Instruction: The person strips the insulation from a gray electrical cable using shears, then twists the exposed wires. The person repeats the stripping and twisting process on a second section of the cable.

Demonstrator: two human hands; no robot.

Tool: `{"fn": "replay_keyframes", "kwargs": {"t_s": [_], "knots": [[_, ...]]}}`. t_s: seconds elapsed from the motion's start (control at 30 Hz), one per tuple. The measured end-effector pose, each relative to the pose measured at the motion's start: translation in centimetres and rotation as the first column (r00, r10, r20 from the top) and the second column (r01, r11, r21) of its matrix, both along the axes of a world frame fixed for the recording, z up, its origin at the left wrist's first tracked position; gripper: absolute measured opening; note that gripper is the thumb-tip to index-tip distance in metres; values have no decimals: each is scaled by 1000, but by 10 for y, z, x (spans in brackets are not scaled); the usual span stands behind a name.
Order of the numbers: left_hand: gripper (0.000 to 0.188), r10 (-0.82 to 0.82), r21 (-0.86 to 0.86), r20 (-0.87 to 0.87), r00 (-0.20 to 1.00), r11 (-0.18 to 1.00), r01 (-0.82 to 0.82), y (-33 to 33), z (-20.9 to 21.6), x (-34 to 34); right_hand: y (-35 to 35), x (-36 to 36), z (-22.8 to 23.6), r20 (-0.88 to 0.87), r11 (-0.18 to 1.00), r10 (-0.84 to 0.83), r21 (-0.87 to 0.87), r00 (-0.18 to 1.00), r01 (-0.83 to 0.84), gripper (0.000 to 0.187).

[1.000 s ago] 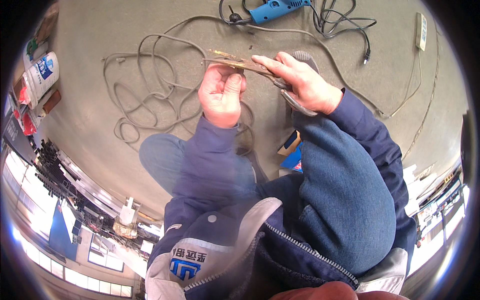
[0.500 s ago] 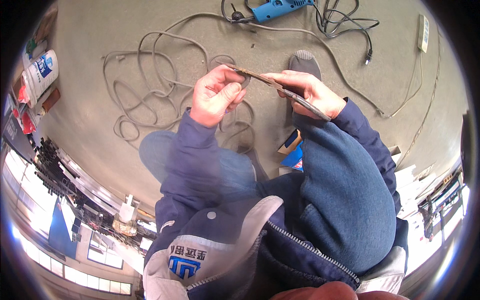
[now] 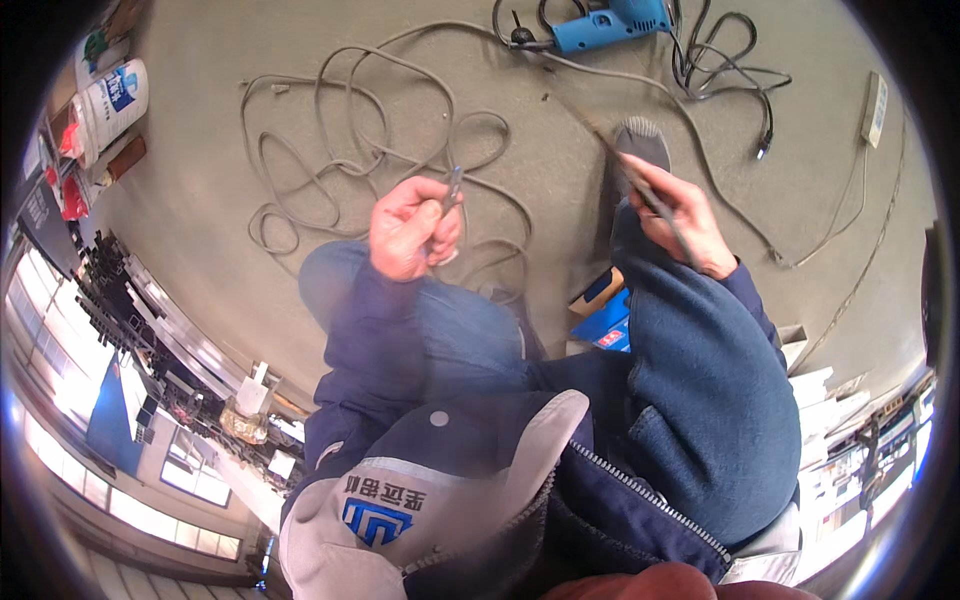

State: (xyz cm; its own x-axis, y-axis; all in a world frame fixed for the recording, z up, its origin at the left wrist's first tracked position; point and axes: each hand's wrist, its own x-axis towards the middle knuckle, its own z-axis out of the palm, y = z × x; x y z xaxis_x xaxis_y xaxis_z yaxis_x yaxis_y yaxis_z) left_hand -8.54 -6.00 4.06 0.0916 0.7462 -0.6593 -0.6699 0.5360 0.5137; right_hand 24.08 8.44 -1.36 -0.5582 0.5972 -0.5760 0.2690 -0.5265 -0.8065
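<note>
1. Left hand [image 3: 413,228]: raised over the left leg, fingers curled, thumb pressed against them; grasping a small metal piece.
2. Small metal piece [image 3: 453,187]: narrow, grey, pinched at the left hand's fingertips, its free end standing up past the fingers; exact form too small to tell.
3. Right hand [image 3: 690,222]: held above the right knee, fingers wrapped about a long hand tool; well apart from the left hand.
4. Long hand tool [image 3: 652,198]: dark metal, slim, seen nearly edge-on, slanting up and leftward out of the right hand; far end blurred, so whether its halves are parted cannot be told.
5. Grey cable [image 3: 509,132]: lying in loose loops on the floor [image 3: 190,190], beyond the left hand.
6. Power tool [image 3: 613,25]: blue body, on the floor ahead, a black cord [image 3: 686,60] beside it.
7. Power strip [image 3: 875,110]: pale, on the floor at far right.
8. Box [image 3: 603,322]: blue and brown, between the legs.
9. Bucket [image 3: 110,105]: white, at far left.
</note>
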Motion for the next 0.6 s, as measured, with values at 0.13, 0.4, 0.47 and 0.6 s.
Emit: {"fn": "replay_keyframes", "kwargs": {"t_s": [0.13,0.4,0.47,0.6], "knots": [[21,81,67,13,997,994,-82,7,-19,24,-5,-3,-17,-29,985,127,123,991,-122,86],[23,127,125,-136,983,986,-110,25,-16,50,10,-36,4,309,486,328,755,893,-440,74],[26,80,93,-225,971,994,-60,26,-14,56,13,-49,6,327,375,299,824,896,-425,65],[32,2,65,-407,913,998,26,26,-10,68,11,-61,9,403,268,314,831,860,-487,63]]}}
